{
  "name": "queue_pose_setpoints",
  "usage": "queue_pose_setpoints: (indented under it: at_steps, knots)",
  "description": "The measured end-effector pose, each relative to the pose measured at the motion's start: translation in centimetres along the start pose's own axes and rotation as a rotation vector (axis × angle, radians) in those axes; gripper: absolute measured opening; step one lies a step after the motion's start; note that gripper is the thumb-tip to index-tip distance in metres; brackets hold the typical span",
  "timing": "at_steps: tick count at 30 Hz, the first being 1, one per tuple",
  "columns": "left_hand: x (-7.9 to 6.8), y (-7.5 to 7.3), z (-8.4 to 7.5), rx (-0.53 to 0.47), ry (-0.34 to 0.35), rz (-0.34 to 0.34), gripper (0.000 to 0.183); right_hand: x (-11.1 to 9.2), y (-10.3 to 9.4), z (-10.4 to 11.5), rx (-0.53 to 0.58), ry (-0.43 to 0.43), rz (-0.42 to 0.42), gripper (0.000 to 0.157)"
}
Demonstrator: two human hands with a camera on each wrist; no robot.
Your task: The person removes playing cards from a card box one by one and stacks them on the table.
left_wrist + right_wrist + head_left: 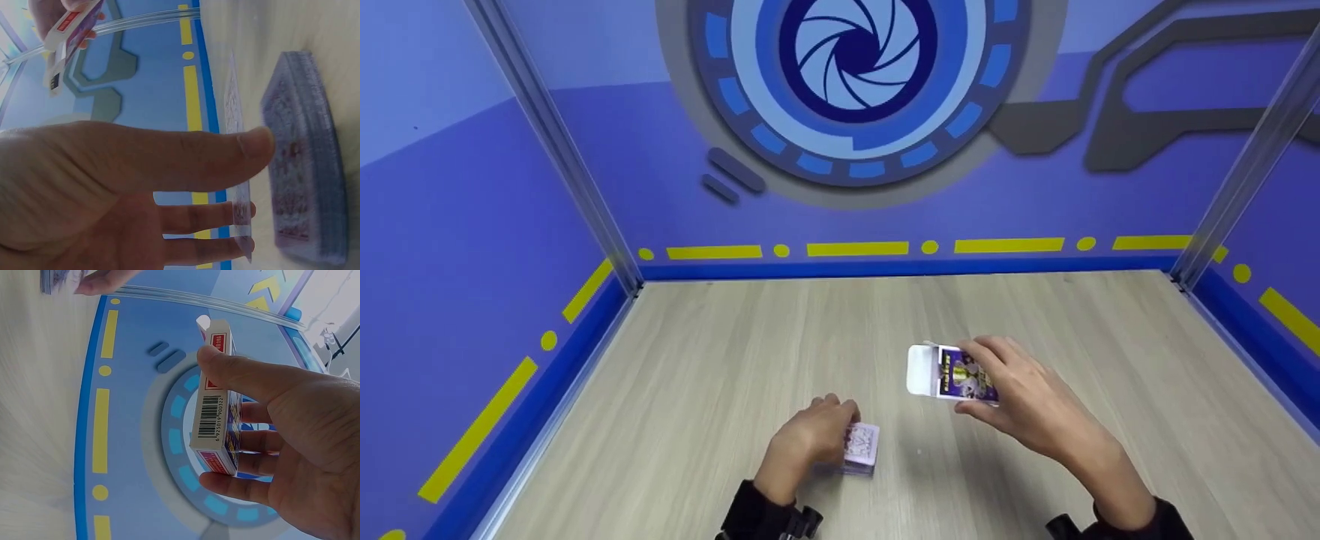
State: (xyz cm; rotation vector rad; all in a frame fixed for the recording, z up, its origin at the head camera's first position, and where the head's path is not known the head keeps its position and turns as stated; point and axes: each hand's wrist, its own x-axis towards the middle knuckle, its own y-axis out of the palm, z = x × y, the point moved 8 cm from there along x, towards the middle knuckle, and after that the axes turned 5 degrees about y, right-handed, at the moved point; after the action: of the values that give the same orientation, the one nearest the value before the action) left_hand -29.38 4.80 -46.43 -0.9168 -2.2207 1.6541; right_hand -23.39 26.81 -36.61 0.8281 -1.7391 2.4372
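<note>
My right hand (1039,397) grips a purple and white playing-card box (960,375) above the table, thumb on one narrow side and fingers on the other. Its white flap stands open toward the left, and a barcode shows on the side in the right wrist view. Lower and to the left, my left hand (814,435) is at the deck of playing cards (861,448). In the left wrist view, a thin playing card (241,216) is between thumb and fingers, apart from the thick stack (306,157) beside the thumb tip.
The wood-grain tabletop (720,337) is bounded by printed blue panels (840,217) at the back and on both sides. Metal corner posts (562,150) stand where the panels meet. Dark bands (761,514) circle both wrists.
</note>
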Motion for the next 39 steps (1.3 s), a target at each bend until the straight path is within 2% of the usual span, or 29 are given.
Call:
queue_pose_setpoints:
  at_steps: [7, 19, 24, 30, 35, 39]
  knots:
    - [0.2, 0.6, 0.3, 0.024, -0.039, 0.012, 0.047, 0.0, -0.2, 0.1, -0.011, -0.008, -0.009, 0.074]
    - [0.3, 1.6, 0.9, 0.007, -0.108, 0.047, 0.044, -0.1, -0.2, 0.0, -0.011, 0.011, -0.010, 0.075]
    - [0.5, 1.8, 1.0, 0.012, -0.127, 0.076, 0.056, 0.0, -0.3, 0.0, -0.014, 0.005, -0.020, 0.075]
    - [0.6, 2.0, 0.8, -0.011, -0.114, 0.058, 0.067, 0.0, -0.3, 0.0, -0.014, 0.003, -0.018, 0.075]
    - [0.7, 2.1, 0.2, 0.008, -0.073, 0.028, 0.065, 0.0, -0.4, 0.2, -0.018, -0.016, -0.031, 0.074]
    - [0.9, 2.2, -0.1, 0.038, -0.065, 0.020, 0.061, 0.0, -0.5, 0.2, -0.020, -0.023, -0.036, 0.074]
